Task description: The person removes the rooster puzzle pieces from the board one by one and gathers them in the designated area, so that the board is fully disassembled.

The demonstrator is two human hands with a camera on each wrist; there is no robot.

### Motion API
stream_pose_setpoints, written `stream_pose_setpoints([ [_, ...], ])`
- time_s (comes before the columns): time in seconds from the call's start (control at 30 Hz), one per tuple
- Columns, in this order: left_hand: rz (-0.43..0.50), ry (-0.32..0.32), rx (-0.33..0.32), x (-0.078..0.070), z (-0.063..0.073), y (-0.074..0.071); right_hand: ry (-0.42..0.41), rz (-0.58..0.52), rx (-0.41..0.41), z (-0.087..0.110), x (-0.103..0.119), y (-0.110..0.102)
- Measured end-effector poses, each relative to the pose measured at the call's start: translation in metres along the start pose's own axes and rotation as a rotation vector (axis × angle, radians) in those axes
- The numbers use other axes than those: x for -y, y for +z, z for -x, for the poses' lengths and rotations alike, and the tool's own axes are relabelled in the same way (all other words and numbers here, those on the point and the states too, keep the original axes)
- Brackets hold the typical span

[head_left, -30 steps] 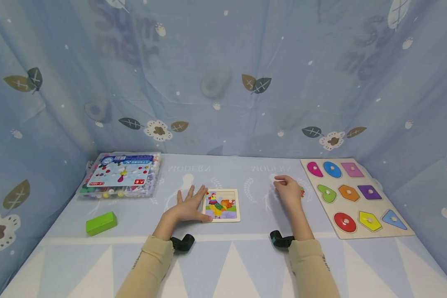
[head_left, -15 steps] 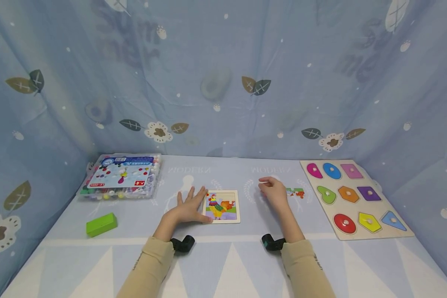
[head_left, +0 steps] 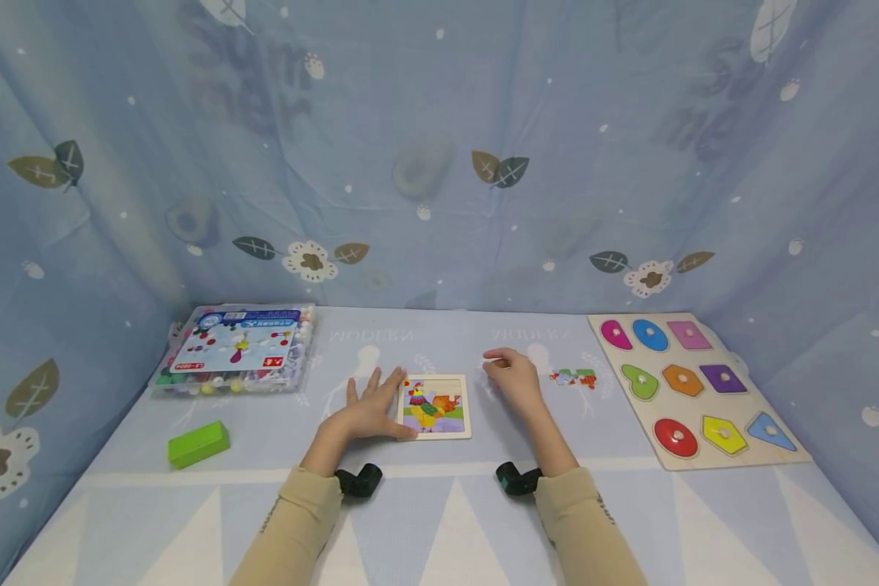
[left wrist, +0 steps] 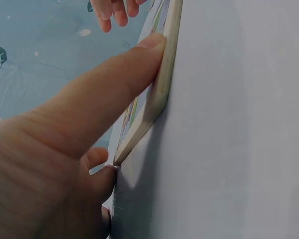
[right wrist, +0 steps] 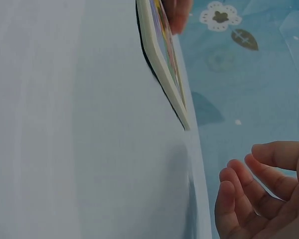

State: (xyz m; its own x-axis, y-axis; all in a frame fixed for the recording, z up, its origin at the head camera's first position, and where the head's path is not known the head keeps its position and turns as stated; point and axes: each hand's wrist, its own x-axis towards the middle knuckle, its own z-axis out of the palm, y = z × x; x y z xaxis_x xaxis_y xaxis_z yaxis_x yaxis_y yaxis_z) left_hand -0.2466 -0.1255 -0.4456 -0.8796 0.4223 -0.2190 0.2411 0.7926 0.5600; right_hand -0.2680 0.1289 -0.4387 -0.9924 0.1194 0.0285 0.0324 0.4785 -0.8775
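A small wooden jigsaw (head_left: 435, 406) with a rooster picture lies in its pale frame on the table. My left hand (head_left: 367, 412) is spread at its left side. In the left wrist view the thumb (left wrist: 109, 82) rests along the frame's edge, with other fingers beside a corner. My right hand (head_left: 516, 379) hovers to the right of the jigsaw, apart from it. Its fingers are loosely bent, and the right wrist view shows nothing between thumb and fingers (right wrist: 228, 196). Just right of that hand lie a few colourful jigsaw pieces (head_left: 574, 378) in a row.
A wooden shape board (head_left: 692, 452) with knobbed coloured shapes lies at the right. At the back left stands a clear plastic box (head_left: 236, 346) of beads, with a green block (head_left: 198, 444) in front of it. A blue patterned curtain (head_left: 439, 228) hangs behind the table.
My right hand has moved left, away from the row of jigsaw pieces, which now shows fully. The left hand has stayed at the jigsaw frame.
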Motion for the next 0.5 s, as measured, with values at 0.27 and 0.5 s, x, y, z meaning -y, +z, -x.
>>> stream_pose_setpoints([
  [0.27, -0.015, -0.019, -0.009, 0.0, -0.002, 0.001, -0.024, -0.01, 0.038, 0.005, 0.01, 0.014],
  [0.5, -0.048, -0.024, -0.027, 0.0, -0.002, 0.0, -0.079, 0.039, 0.074, 0.008, 0.017, 0.024],
])
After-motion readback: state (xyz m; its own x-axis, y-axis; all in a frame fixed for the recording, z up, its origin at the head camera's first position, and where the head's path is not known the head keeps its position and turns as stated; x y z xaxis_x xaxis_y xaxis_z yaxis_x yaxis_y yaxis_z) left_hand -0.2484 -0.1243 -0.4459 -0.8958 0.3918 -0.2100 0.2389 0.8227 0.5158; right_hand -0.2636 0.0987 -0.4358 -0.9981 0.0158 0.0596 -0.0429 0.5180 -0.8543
